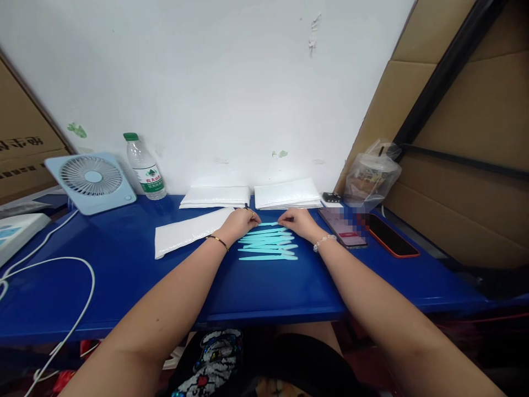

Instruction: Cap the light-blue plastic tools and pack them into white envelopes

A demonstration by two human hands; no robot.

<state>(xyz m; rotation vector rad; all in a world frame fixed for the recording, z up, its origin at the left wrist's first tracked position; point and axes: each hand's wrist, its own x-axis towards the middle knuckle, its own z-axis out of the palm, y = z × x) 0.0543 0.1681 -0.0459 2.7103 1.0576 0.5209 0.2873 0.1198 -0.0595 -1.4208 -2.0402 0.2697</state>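
Turquoise stick (268, 224) spans my two pinches, above the table: left hand (239, 223) has fingertips together on one end, right hand (301, 223) likewise on the other. Other sticks (264, 258) lie just nearer me on the blue table (273, 292).

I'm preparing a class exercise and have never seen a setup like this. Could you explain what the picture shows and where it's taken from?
There is no machine here: a person works with two bare hands. The single picture comes from a camera worn on the head, looking forward and down. The left hand and right hand pinch opposite ends of a turquoise stick. More sticks lie nearer the person on the blue table. White packets lie there too. A fan and bottle stand at left; two phones lie at right.
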